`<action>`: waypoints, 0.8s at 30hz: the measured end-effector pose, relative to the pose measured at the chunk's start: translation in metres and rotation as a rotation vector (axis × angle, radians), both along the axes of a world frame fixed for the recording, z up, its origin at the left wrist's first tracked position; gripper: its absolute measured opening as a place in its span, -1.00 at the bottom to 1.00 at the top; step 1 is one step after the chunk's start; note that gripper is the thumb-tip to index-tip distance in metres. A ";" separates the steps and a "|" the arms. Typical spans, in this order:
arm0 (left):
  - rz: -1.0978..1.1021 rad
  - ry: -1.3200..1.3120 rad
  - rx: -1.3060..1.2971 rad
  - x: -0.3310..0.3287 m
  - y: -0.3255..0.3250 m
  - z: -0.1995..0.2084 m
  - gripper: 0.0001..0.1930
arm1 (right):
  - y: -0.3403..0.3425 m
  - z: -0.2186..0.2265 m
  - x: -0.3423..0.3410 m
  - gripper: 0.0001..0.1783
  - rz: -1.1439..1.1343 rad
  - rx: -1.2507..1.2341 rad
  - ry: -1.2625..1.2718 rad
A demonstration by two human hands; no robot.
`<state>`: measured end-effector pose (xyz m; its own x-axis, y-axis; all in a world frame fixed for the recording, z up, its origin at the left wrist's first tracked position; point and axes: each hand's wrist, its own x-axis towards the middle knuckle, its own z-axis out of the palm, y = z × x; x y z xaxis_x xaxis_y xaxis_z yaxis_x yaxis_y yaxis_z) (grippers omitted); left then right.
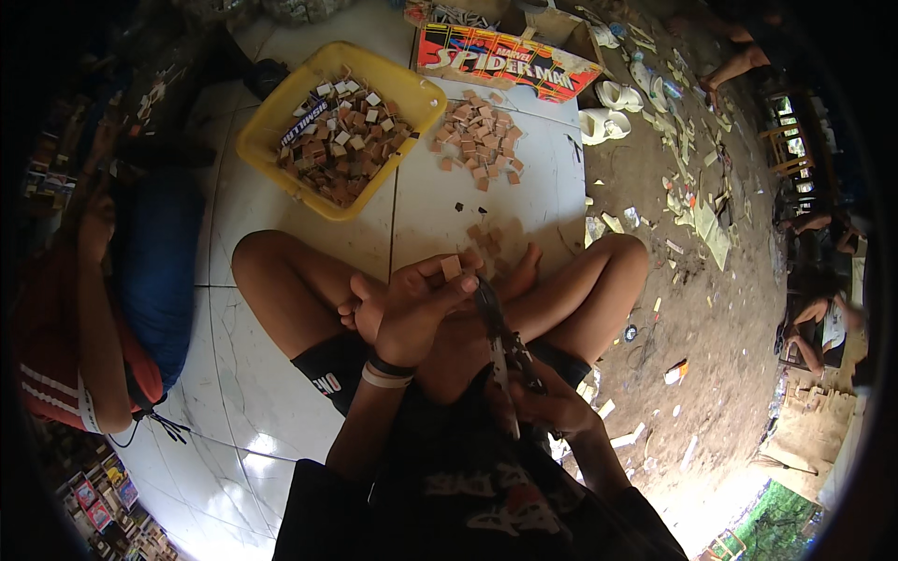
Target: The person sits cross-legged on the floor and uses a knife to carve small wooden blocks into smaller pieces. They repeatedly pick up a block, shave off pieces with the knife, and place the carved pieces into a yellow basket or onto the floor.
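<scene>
My left hand is closed in a pinch on a small tan square piece, held up between thumb and fingers. Wrapped round its handles, my right hand grips a long dark metal plier-like tool with two straight arms. The tool's tip touches or nearly touches the left thumb and the square; its exact kind is hard to make out. Beyond my crossed legs lies a loose pile of similar tan squares. A few more squares lie in shadow by my foot.
A yellow plastic tub full of tan and white-faced squares stands on the white tiles. Behind the pile is a colourful printed box. White sandals lie at the littered dirt floor's edge. Another person's arm is at left.
</scene>
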<state>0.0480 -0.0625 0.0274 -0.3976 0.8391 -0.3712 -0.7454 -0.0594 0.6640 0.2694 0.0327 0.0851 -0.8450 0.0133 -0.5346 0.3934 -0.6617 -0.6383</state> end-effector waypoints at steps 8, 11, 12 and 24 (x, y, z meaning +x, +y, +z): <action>0.038 0.017 -0.070 -0.003 -0.001 0.011 -0.62 | -0.008 -0.002 -0.003 -0.60 -0.121 -0.227 0.076; 0.078 0.008 -0.060 -0.006 0.001 0.007 -0.62 | -0.005 -0.002 0.000 -0.50 -0.144 -0.268 0.074; 0.081 0.016 -0.089 -0.009 0.001 0.005 -0.63 | -0.003 -0.002 0.003 -0.45 -0.111 -0.135 0.003; -0.014 0.448 -0.031 0.004 0.009 -0.019 -0.74 | 0.008 0.000 0.012 -0.28 -0.072 0.160 -0.171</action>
<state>0.0517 -0.0531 0.0085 -0.5134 0.8369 -0.1898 -0.3844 -0.0265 0.9228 0.2812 0.0405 0.0846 -0.7365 0.1663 -0.6557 0.4599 -0.5876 -0.6657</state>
